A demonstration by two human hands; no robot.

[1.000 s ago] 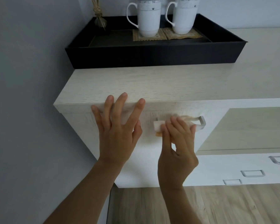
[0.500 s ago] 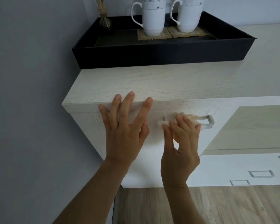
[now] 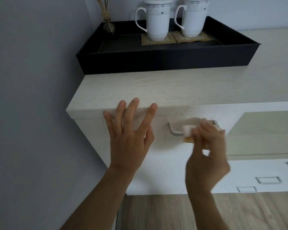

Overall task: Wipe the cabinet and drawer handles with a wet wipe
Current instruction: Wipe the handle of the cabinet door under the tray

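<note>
So, quick update on the cabinet [image 3: 90,128] job. Biggest stuff first: nothing big has budged. The black tray [image 3: 156,63] and the two mugs [image 3: 156,22] sit on the worktop [image 3: 156,90] same as a second ago.

My left hand [image 3: 130,140] hasn't moved either. Its fingers are straight and spread, flat against the top edge of the drawer front [image 3: 165,155], gripping nothing, just bracing.

What did change is my right hand [image 3: 206,156]. It's slid along the handle [image 3: 174,131] toward the right end, and it's blurry, so I'd say mid-swipe. A second ago it covered the left part. Now the left corner of the handle is bare and showing metal.

The fingers are curled and pinching the wet wipe [image 3: 188,130], which sits on the bar just right of the middle. There's a small orange-ish bit peeking out under the wipe, and I can't tell what it is.

My read: this handle's had a pass over most of its length, and the right corner is probably next. The lower handles [image 3: 268,180] are well off to the right, so I'd guess they're still on the list.
</note>
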